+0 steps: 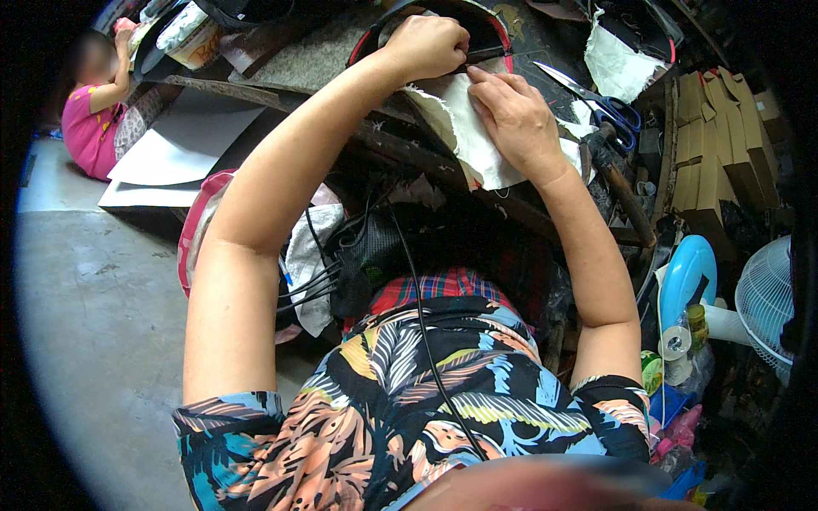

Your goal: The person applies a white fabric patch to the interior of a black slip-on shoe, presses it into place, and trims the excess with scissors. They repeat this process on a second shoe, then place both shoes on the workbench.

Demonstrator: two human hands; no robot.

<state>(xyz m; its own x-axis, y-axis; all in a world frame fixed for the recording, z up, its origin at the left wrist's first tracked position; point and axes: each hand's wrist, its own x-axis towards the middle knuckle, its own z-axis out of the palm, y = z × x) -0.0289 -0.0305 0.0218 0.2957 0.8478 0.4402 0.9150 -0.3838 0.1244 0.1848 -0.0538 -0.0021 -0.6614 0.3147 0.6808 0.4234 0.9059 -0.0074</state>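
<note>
Co-worker: a person in a pink top point(89, 132) sits at far left, above the grey floor point(85, 289).
Paper: white sheets point(183, 140) lie at left, on the near side of a pale tub point(194, 41).
Left hand: the left hand point(430, 47) is at the far side, fingers curled inward, over a dark piece with red edging point(486, 36); its fingertips are hidden, so whether it is clamped on the piece cannot be told.
White cloth: the frayed white cloth point(463, 119) is at far centre, on the near side of the dark piece, overhanging the near edge of the desk point(533, 49).
Right hand: the right hand point(520, 123) lies on the white cloth, fingers extended, not closed into a fist.
Scissors: dark-blue-handled scissors point(615, 115) lie right of the right hand, blades toward far left.
Second cloth: another white piece point(618, 64) lies beyond the scissors.
Right side: brown cardboard boxes point(711, 166) stand at far right; a blue rounded object point(692, 260) and a white fan point(767, 285) are nearer.
</note>
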